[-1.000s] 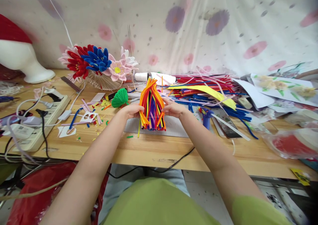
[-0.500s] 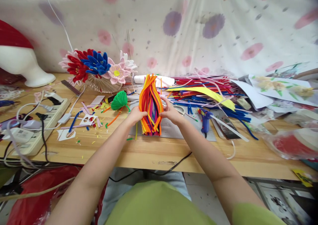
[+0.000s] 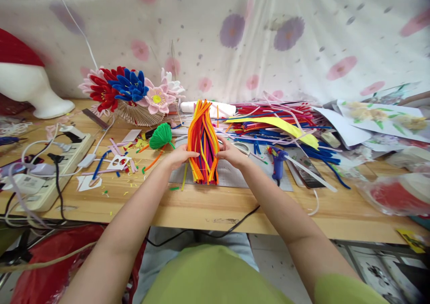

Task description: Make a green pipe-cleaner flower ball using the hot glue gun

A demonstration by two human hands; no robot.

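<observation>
Between my two hands stands a bundle of pipe cleaners [image 3: 203,138], orange, yellow, red and purple, bulging in the middle and drawn together near the top. My left hand [image 3: 181,156] grips its left side, the thumb across the front strands. On the right side my right hand [image 3: 230,154] holds it the same way, thumb in front; the other fingers of both hands are partly hidden behind the strands. Under the bundle lies a grey mat [image 3: 235,176]. A green fan-shaped pipe-cleaner piece [image 3: 161,136] rests just left of my left hand.
At right lie a blue glue gun [image 3: 277,164], a phone [image 3: 307,172] and heaped loose pipe cleaners [image 3: 278,116] with a yellow strip [image 3: 278,127]. Scissors [image 3: 242,148] sit by my right hand. Leftward are a power strip [image 3: 63,169], scraps and pipe-cleaner flowers [image 3: 131,87].
The gap in the front of the bundle has narrowed, with the strands now lying closer together. Both hands stay at its sides, almost in the same place.
</observation>
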